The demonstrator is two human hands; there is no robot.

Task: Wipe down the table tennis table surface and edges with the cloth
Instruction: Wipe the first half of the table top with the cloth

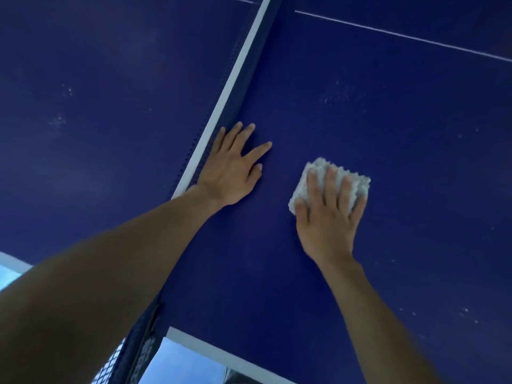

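So the blue bench fills pretty much the whole view, with the net cutting across it on a diagonal, white band on top. The left hand is planted flat on the surface right beside the net, fingers straight and spread, not holding anything, with the little-finger side up against the base of the net. The right hand is a bit further right on the same half, palm down on the cloth. That's a small folded whitish pad lying flat on the bench, and the fingers are laid straight over it, pressing it down rather than curling round it, with the thumb at its near-left corner. The two hands are close but not touching. You can see pale dusty specks scattered beyond the cloth. The white edge line runs along the near side, and a thin white centre line crosses the far right corner.
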